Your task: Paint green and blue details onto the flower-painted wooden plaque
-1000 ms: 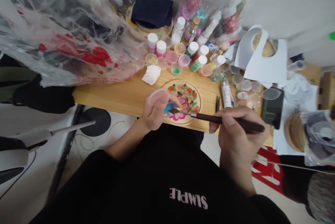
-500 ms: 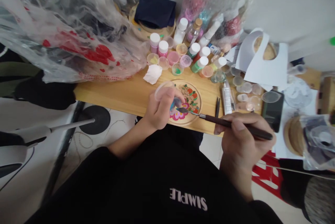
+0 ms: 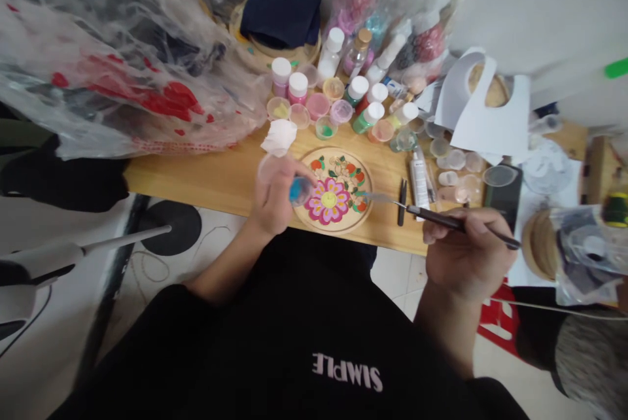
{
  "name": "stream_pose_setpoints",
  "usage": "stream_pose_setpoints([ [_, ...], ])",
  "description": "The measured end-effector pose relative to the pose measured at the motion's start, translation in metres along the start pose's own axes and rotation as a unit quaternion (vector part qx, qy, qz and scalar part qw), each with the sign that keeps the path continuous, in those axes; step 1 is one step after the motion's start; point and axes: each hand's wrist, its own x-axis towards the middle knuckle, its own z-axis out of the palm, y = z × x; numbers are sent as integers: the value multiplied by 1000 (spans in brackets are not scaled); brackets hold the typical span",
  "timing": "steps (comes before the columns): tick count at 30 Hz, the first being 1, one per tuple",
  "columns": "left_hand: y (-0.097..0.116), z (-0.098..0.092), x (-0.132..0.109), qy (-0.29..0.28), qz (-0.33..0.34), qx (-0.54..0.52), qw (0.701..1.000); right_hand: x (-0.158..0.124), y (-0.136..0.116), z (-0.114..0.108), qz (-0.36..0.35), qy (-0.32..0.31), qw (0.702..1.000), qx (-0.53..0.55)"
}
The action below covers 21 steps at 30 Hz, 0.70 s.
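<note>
My left hand (image 3: 273, 201) is closed around a small clear cup with blue contents (image 3: 299, 191), held at the left edge of a round wooden disc (image 3: 314, 162). A clear round lid (image 3: 271, 169) shows by the same hand. On the disc are a pink and purple flower (image 3: 328, 200) with a yellow centre, orange fruits and green leaves. My right hand (image 3: 468, 253) grips a palette knife (image 3: 441, 217) by its dark handle. Its thin metal blade, slightly blurred, reaches over the disc's right edge.
Behind the disc stand several white-capped bottles (image 3: 369, 117) and small cups of colour (image 3: 318, 106). Black tweezers (image 3: 402, 201) and a white tube (image 3: 418, 179) lie to the right. A crumpled white paper (image 3: 279, 137) lies behind my left hand, and a plastic bag (image 3: 161, 99) fills the left.
My left hand has moved left with the cup, uncovering the flower. The palette knife has drawn away from the cup to the right.
</note>
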Motion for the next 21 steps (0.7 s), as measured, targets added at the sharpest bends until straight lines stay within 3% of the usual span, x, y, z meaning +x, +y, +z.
stream_pose_setpoints([
  [3, -16, -16, -2, 32, 30, 7, 999, 1, 8, -15, -1, 65, 997, -40],
  [7, -32, -27, -8, 56, 21, 3, 998, -1, 17, -25, -5, 103, 988, -113],
  [15, -43, -34, -10, 43, 27, 32, 998, -2, 21, -33, 37, 45, 989, -137],
  [21, -44, -35, -13, 55, 13, 35, 998, -2, 23, -38, 27, -2, 989, -143],
])
